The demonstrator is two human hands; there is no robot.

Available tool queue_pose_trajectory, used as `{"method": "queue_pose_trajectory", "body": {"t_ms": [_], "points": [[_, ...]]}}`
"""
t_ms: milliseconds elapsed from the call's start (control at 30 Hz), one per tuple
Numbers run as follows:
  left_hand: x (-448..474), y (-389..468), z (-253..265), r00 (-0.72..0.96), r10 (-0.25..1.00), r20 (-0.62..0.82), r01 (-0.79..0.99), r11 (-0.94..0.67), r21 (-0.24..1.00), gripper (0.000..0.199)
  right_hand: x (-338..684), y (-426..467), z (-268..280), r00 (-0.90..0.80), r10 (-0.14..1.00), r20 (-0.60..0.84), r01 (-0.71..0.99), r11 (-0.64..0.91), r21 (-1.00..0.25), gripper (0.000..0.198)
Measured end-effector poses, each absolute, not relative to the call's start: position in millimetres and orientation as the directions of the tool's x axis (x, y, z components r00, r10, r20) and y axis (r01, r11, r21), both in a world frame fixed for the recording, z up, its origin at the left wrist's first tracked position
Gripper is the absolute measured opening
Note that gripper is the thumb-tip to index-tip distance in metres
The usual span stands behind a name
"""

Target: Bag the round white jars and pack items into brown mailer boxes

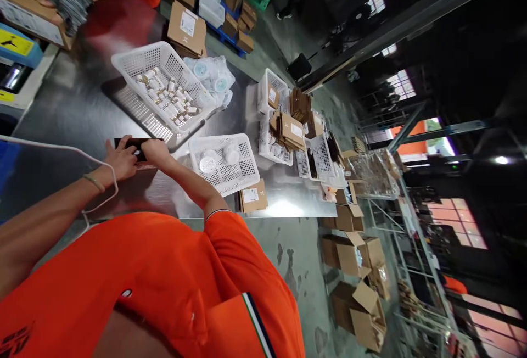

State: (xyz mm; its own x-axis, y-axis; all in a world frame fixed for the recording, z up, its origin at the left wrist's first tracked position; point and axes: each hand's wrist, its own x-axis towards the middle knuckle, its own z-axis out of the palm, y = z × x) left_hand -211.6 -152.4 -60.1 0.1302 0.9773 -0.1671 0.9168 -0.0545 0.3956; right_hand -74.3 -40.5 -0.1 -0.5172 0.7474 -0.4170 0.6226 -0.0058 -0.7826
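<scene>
On the steel table (224, 122), my left hand (120, 161) and my right hand (155, 152) are close together on a dark, flat, box-like piece (139, 143). My left fingers curl over its left part. The right fingers press on its right end. Most of the piece is hidden under my hands, so its exact kind does not show. Just beyond stands a white perforated basket (123, 60) with many small white-capped vials (167, 97). To the right of my right hand, a second white basket (242, 152) contains two round clear-and-white containers (209, 161).
A white cable (53, 146) loops across my left forearm. Plastic-wrapped round items (218, 78) lie beside the vial basket. Flat cardboard boxes (257, 196) and more baskets (275, 156) stand farther right. A co-worker's gloved hand (74, 4) touches a carton at upper left.
</scene>
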Motion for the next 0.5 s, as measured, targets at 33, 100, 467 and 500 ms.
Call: {"method": "queue_pose_trajectory", "body": {"t_ms": [33,100,467,500], "points": [[-211.4,-152.4,-61.0,0.125,0.977,-0.17,0.916,-0.049,0.397,0.04,-69.2,-42.5,8.7,-0.494,0.768,-0.409,0.633,-0.005,-0.774,0.019],[-211.2,-153.0,-62.8,0.122,0.979,-0.162,0.917,-0.048,0.396,0.04,-56.4,-44.7,28.1,-0.446,0.809,-0.384,0.601,-0.047,-0.798,0.016],[-211.0,-151.9,-61.1,0.116,0.969,-0.217,0.96,-0.054,0.275,0.033,-39.8,-40.3,53.6,-0.586,0.58,-0.567,-0.167,-0.77,-0.616,0.031],[-210.7,-151.3,-60.4,0.121,0.968,-0.222,0.961,-0.058,0.271,0.034,-40.5,-39.1,50.6,-0.58,0.59,-0.562,-0.163,-0.76,-0.629,0.028]]}}
